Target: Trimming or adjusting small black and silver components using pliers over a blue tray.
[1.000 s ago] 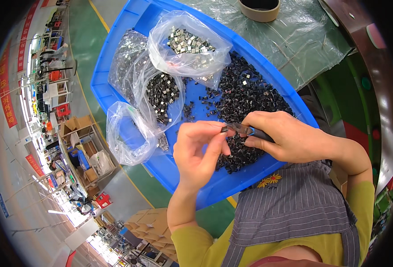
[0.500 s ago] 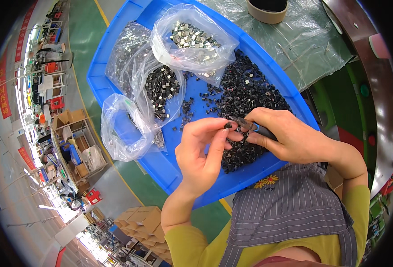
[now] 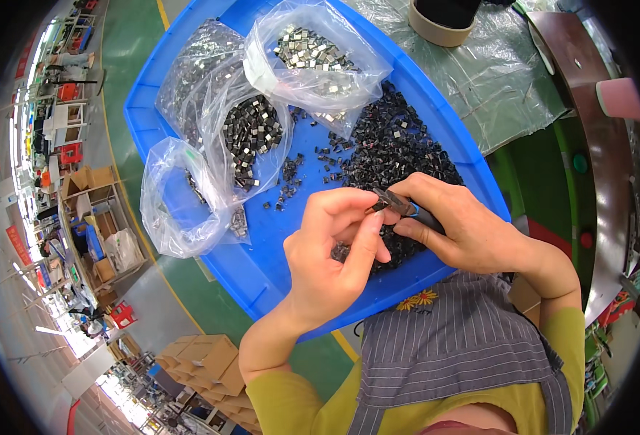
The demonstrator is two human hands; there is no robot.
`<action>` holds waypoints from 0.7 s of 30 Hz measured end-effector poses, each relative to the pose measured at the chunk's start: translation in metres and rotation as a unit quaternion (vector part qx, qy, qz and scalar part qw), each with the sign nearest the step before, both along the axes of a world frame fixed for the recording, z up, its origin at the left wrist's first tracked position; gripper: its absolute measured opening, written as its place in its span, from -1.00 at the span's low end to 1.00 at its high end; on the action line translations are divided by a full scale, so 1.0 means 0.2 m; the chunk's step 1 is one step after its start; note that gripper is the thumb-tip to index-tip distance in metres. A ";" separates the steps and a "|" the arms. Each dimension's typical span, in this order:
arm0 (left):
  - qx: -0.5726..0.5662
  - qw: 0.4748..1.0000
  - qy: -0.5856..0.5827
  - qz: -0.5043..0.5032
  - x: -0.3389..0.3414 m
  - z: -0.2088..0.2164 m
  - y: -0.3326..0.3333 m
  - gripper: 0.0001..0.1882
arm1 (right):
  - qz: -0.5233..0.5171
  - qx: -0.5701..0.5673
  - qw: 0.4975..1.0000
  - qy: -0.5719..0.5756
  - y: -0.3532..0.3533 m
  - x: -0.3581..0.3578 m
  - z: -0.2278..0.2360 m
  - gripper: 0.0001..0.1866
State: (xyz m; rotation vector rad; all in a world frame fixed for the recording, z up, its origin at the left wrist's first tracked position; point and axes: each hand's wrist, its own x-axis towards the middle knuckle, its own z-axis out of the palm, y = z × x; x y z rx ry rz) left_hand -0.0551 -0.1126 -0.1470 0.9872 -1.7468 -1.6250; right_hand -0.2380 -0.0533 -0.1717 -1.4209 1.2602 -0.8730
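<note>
My left hand (image 3: 331, 257) pinches a small black part (image 3: 379, 206) between thumb and forefinger; its details are too small to tell. My right hand (image 3: 472, 225) grips dark pliers (image 3: 401, 205) whose jaws meet the part at the left fingertips. Both hands are above a blue tray (image 3: 244, 272). Under and beyond them lies a heap of small black parts (image 3: 399, 145). Clear plastic bags stand in the tray: one holds silvery square pieces (image 3: 312, 52), another holds black and silver pieces (image 3: 251, 134). A third, crumpled clear bag (image 3: 178, 217) leans over the tray's left edge.
Behind the tray, a clear plastic sheet (image 3: 490, 90) covers a surface bearing a brown roll (image 3: 439, 30). At right are a curved dark edge (image 3: 595, 152) and a pink object (image 3: 619, 98). Cardboard boxes (image 3: 207, 362) stand on the green floor at lower left.
The whole view has shifted slightly, with the tray and bags now further left and up. The pliers' jaws are closer against the part in my left fingertips.
</note>
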 end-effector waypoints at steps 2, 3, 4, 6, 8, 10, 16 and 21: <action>0.001 1.000 0.002 0.000 0.00 0.00 0.00 -0.78 | 0.005 0.001 1.000 0.009 0.00 0.00 0.00 -0.71; 0.003 1.000 0.001 0.001 0.00 0.00 0.00 -0.78 | 0.001 -0.011 1.000 0.017 0.00 0.01 0.00 -0.70; 0.006 1.000 0.000 0.001 0.00 0.00 0.00 -0.78 | -0.003 -0.024 0.999 0.025 0.00 0.01 -0.01 -0.70; 0.007 1.000 0.004 0.006 0.00 -0.01 0.00 -0.79 | -0.005 -0.033 0.999 0.033 0.00 0.01 -0.02 -0.69; 0.007 1.000 0.006 0.011 0.00 -0.01 0.01 -0.79 | -0.007 -0.043 0.998 0.038 0.00 0.02 -0.02 -0.68; 0.009 1.000 -0.001 0.016 -0.01 -0.01 0.01 -0.79 | -0.002 -0.035 0.998 0.050 0.00 0.01 -0.01 -0.65; 0.063 0.998 0.012 0.016 -0.02 0.02 0.00 -0.80 | -0.013 -0.051 0.997 0.060 0.00 0.02 -0.02 -0.63; 0.062 0.998 0.008 0.017 -0.02 0.02 0.01 -0.80 | -0.014 -0.052 0.997 0.062 0.00 0.02 -0.02 -0.63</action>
